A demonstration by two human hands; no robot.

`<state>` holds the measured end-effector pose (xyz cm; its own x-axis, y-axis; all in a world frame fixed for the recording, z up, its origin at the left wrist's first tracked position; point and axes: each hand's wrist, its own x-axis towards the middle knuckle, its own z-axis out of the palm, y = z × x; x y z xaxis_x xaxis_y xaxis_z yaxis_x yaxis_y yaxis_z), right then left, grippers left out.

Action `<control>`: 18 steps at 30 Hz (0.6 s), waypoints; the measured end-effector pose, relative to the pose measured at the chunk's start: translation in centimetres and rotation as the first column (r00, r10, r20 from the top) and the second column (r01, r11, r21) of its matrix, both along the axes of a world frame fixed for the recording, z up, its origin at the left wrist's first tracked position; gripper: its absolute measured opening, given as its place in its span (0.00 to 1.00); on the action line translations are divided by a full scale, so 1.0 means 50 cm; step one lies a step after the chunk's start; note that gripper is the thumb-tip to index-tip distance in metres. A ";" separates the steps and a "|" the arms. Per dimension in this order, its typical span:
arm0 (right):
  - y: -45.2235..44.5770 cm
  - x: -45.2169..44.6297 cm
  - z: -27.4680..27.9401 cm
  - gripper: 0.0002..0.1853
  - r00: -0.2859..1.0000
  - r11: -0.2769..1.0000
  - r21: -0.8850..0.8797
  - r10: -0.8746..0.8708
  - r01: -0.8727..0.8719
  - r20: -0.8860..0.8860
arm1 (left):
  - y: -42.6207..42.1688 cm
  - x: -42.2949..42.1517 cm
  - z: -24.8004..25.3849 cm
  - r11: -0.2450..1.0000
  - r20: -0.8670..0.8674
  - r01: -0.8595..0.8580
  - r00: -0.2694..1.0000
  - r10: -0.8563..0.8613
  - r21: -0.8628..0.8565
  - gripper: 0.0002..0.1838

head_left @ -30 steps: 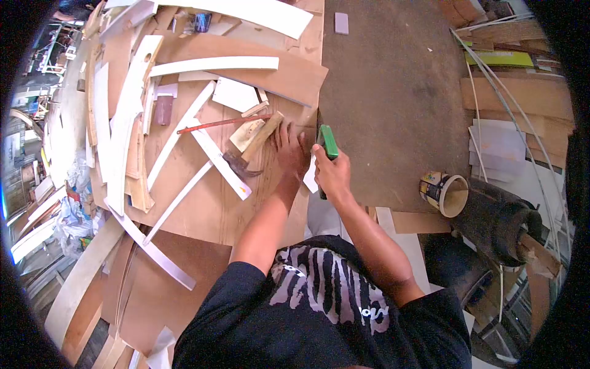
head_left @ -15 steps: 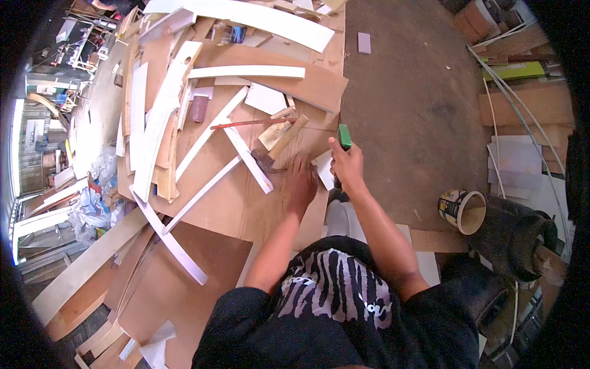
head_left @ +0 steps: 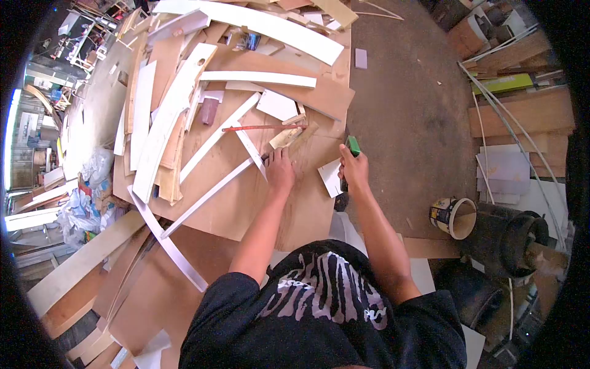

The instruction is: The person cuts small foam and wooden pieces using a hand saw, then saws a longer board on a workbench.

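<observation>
My left hand (head_left: 281,171) is closed over the head end of a hammer (head_left: 303,140) on the brown board. Its wooden handle points away to the right and looks blurred; the fingers hide most of the dark head. In my right hand (head_left: 354,169), just beyond the board's right edge, is a green and black hand tool (head_left: 353,146) whose exact kind I cannot make out. A white offcut (head_left: 330,178) lies beside that hand. Close to my left fingers are a pale wood block (head_left: 284,137), a thin red strip (head_left: 261,128) and a narrow white strip (head_left: 212,195).
Long white curved pieces (head_left: 261,27) and boards are heaped across the far and left part of the worktop (head_left: 295,221). A brownish cup (head_left: 209,112) stands among them. On the right floor are a tilted bucket (head_left: 452,216), a black cylinder (head_left: 510,237) and leaning panels (head_left: 505,172).
My left hand has moved left from beside the hammer onto its head end. The right hand still holds the green and black tool. The whole view has shifted slightly.
</observation>
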<state>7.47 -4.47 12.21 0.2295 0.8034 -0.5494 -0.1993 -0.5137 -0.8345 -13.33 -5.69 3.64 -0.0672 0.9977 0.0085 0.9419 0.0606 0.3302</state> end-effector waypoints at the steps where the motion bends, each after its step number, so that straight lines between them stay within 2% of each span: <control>1: -0.002 -0.002 0.004 0.18 1.000 1.000 0.000 -0.022 0.022 0.012 | 0.008 -0.006 -0.004 1.000 -0.047 0.019 0.999 -0.019 -0.010 0.26; 3: -0.008 -0.002 0.003 0.18 0.999 0.999 0.001 -0.033 0.033 0.012 | 0.014 -0.018 -0.027 0.999 -0.088 0.047 0.995 -0.048 -0.017 0.26; 6: -0.020 0.001 -0.001 0.19 0.999 0.999 -0.006 -0.042 0.042 0.028 | 0.020 -0.025 -0.053 0.994 -0.071 0.069 0.995 -0.063 0.079 0.24; 9: -0.031 -0.003 0.000 0.20 0.998 0.999 -0.005 -0.052 0.052 0.023 | 0.021 -0.029 -0.036 0.998 -0.071 0.064 0.995 -0.063 0.004 0.23; 11: -0.035 -0.010 0.000 0.20 0.998 0.998 -0.003 -0.056 0.056 0.005 | 0.015 -0.038 -0.028 0.988 0.003 0.156 0.988 -0.156 0.009 0.23; 15: -0.039 -0.026 0.005 0.21 0.996 0.996 -0.018 -0.082 0.082 0.038 | 0.027 -0.051 -0.024 0.985 0.084 0.136 0.986 -0.145 0.103 0.26; 17: -0.039 -0.024 -0.003 0.21 0.994 0.995 -0.018 -0.097 0.098 0.042 | 0.046 -0.056 -0.022 0.992 0.094 -0.032 0.995 0.021 0.121 0.28; 18: -0.044 -0.023 -0.009 0.18 0.995 0.996 -0.012 -0.090 0.090 0.043 | 0.054 -0.061 -0.020 0.993 0.097 -0.030 0.995 0.019 0.116 0.28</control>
<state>6.32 -6.65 11.76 0.3240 0.7706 -0.5488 -0.2098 -0.5071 -0.8360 -16.39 -2.99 2.65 -0.0981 0.9883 0.1172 0.9046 0.0394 0.4245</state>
